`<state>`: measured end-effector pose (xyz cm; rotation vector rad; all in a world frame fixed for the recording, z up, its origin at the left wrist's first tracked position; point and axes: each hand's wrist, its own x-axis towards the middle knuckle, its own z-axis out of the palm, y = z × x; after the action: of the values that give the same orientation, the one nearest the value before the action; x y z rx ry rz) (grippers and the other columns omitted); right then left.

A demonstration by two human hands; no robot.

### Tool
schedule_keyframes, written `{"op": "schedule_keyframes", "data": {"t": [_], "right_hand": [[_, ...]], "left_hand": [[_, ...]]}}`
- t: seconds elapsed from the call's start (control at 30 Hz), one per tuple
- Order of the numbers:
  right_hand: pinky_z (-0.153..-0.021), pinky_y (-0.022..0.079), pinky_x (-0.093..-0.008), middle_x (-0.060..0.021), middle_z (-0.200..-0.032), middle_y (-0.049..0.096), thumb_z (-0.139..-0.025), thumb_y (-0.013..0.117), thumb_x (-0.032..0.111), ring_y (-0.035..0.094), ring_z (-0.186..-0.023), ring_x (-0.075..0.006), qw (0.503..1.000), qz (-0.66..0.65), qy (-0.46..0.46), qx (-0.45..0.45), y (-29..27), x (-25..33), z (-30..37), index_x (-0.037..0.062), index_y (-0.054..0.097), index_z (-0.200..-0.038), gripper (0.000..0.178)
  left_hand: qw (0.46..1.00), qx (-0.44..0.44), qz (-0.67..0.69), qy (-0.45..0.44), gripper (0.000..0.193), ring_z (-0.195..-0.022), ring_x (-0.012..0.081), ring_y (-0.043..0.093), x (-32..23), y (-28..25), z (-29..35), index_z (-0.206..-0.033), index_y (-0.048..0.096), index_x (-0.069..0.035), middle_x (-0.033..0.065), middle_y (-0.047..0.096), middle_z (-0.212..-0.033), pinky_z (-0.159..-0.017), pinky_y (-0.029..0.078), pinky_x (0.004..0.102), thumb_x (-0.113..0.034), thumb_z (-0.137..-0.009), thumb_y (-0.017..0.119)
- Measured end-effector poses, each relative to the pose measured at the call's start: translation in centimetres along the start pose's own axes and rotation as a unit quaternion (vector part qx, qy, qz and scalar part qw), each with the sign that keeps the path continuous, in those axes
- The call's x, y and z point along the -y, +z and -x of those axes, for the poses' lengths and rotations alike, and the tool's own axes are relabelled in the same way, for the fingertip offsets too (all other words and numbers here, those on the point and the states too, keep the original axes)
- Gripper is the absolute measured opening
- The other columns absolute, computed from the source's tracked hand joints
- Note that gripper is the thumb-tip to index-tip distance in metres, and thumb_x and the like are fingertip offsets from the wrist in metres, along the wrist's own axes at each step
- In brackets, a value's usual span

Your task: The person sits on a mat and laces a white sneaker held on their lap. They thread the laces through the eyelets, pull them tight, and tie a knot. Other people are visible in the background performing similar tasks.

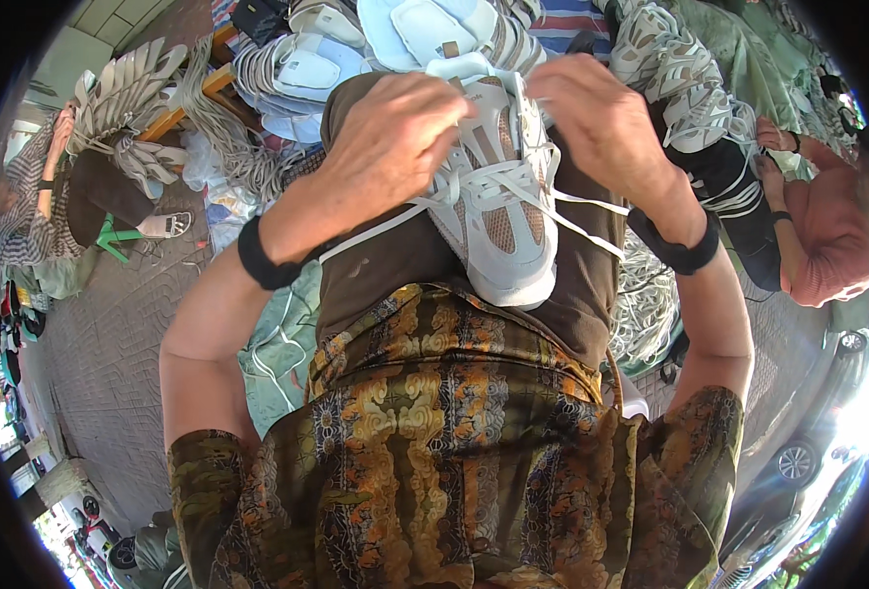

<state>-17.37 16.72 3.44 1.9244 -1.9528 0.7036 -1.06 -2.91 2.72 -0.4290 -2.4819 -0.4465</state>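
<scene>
Beyond the person's knees, pale blue and white shoe parts point(312, 74) are stacked in layers, with a thick hank of laces point(220, 128) hanging to their left. At the upper right, a row of sneakers point(685, 83) with brown panels runs toward a co-worker in a pink top point(827, 221), whose hands are near the closest one. Across the paving at the far left sits another person in a striped top point(34, 216), beside a green stool point(113, 239) and a fan of shoe pieces point(125, 96). A tangled heap of white laces point(648, 312) lies beside the right thigh, a pale green bag point(279, 334) by the left one, and a parked car point(798, 466) shows at the lower right.

On the lap, over brown trousers point(380, 265), rests a white and tan sneaker point(515, 263), its toe toward the person's body. Loose lace ends point(589, 234) trail from it to both sides, crossing the lap.

Both forearms bend inward around the sneaker, a black band on each wrist. The left hand point(390, 133) arches over its left side, fingers curled toward the tongue and hiding part of that edge; the right hand point(597, 118) is raised beside the collar with fingers bent inward. Both sets of fingertips are blurred or hidden, so whether either hand grips a lace or the sneaker cannot be made out.
</scene>
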Motion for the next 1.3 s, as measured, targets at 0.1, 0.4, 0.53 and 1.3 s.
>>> {"op": "schedule_keyframes", "data": {"t": [0.1, 0.4, 0.53, 1.3], "right_hand": [[-0.09, 0.045, -0.0384, -0.0087, -0.108, 0.06, -0.073, 0.061, 0.003, 0.055, -0.113, -0.0258, 0.991, 0.076, -0.105, 0.042, 1.9, -0.6, -1.4, 0.0037, 0.062, -0.097, 0.024], [-0.078, 0.047, -0.0402, -0.0086, -0.093, 0.055, -0.082, 0.061, 0.008, 0.056, -0.095, -0.029, 0.989, 0.02, -0.076, 0.127, 1.7, -2.5, -1.6, 0.0033, 0.059, -0.09, 0.009], [-0.076, 0.046, -0.042, -0.009, -0.087, 0.052, -0.085, 0.06, 0.012, 0.054, -0.089, -0.0296, 0.985, -0.028, -0.06, 0.158, 1.2, -2.8, -0.9, 0.003, 0.057, -0.084, 0.009], [-0.081, 0.047, -0.0428, -0.0112, -0.101, 0.056, -0.086, 0.058, 0.002, 0.057, -0.095, -0.0341, 0.981, -0.116, -0.029, 0.152, 0.5, -2.4, 0.9, 0.0005, 0.057, -0.092, 0.006]], "left_hand": [[0.998, 0.01, -0.009, 0.055, 0.008, -0.085, 0.0319, 0.062, 1.2, 1.3, -2.1, -0.084, 0.066, -0.001, 0.0127, 0.065, -0.088, -0.078, 0.049, 0.0437, -0.007, -0.083, 0.06], [0.94, 0.244, 0.125, -0.203, 0.033, -0.079, 0.0312, 0.068, 5.3, 5.3, -5.7, -0.093, 0.069, 0.001, 0.0202, 0.069, -0.086, -0.071, 0.052, 0.0372, -0.028, -0.078, 0.068], [0.914, 0.161, 0.296, -0.225, 0.043, -0.081, 0.0223, 0.063, 5.5, 5.3, -3.4, -0.105, 0.064, 0.003, 0.0139, 0.066, -0.087, -0.075, 0.049, 0.0326, -0.029, -0.077, 0.072], [0.937, 0.121, 0.274, -0.181, 0.041, -0.091, 0.0248, 0.061, 5.3, 6.5, -4.4, -0.11, 0.061, -0.008, 0.0123, 0.064, -0.094, -0.083, 0.048, 0.0375, -0.016, -0.073, 0.077]]}}
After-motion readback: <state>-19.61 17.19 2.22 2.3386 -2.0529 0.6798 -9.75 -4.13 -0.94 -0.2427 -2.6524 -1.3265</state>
